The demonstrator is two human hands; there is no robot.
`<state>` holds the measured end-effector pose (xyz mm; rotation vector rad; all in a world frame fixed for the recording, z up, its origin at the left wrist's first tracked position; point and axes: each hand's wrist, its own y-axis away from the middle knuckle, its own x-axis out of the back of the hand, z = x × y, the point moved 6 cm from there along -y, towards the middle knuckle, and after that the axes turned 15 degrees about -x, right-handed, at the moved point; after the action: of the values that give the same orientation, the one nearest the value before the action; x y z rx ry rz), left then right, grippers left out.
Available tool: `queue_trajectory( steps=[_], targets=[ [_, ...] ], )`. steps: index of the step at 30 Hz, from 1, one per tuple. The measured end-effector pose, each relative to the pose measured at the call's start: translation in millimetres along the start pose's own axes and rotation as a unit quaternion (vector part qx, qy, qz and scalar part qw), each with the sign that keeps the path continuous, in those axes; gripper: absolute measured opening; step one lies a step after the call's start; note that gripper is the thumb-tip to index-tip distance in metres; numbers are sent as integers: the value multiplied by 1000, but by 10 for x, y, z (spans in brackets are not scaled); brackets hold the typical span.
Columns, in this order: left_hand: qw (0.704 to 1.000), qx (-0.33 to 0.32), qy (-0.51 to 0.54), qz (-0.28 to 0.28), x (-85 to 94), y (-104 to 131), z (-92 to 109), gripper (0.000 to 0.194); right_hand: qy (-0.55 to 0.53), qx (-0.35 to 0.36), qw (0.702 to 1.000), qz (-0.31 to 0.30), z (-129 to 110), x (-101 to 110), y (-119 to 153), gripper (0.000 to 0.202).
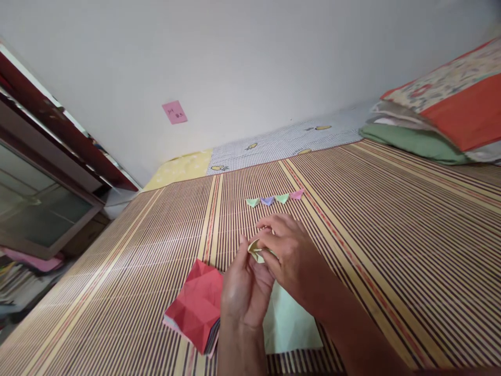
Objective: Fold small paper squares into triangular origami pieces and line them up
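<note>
Between my two hands is a small folded piece of pale yellow-green paper point(256, 253). My left hand point(245, 287) cups it from below, with the thumb up along its left side. From the right, my right hand point(291, 256) pinches the paper, its fingers partly covering it. Under my wrists lies a flat light green sheet of paper point(291, 324). A stack of creased paper with a red sheet point(199, 303) on top sits left of my left wrist. Beyond my hands stand small folded paper pieces in a row: green point(252, 202), purple point(267, 200), green point(282, 198) and pink point(297, 194).
A striped bamboo mat point(136, 292) covers the surface. Folded bedding and a red patterned pillow point(462, 115) are piled at the far right. Along the white wall runs patterned cloth point(270, 143), below a pink note point(175, 112). A glass-fronted cabinet point(39, 203) stands left.
</note>
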<state>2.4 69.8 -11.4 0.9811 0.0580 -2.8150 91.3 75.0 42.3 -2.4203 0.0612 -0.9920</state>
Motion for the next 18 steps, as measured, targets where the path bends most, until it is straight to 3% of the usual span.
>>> queue_trajectory(
  steps=[10,18],
  targets=[
    [997,17,56,-44,-73,28,-65,43,-34,-31,999,-29,81,75,-25,24],
    [999,-37,-22,-5,29,31,-16,31,-30,-42,998,-39,177,9,-40,23]
  ],
)
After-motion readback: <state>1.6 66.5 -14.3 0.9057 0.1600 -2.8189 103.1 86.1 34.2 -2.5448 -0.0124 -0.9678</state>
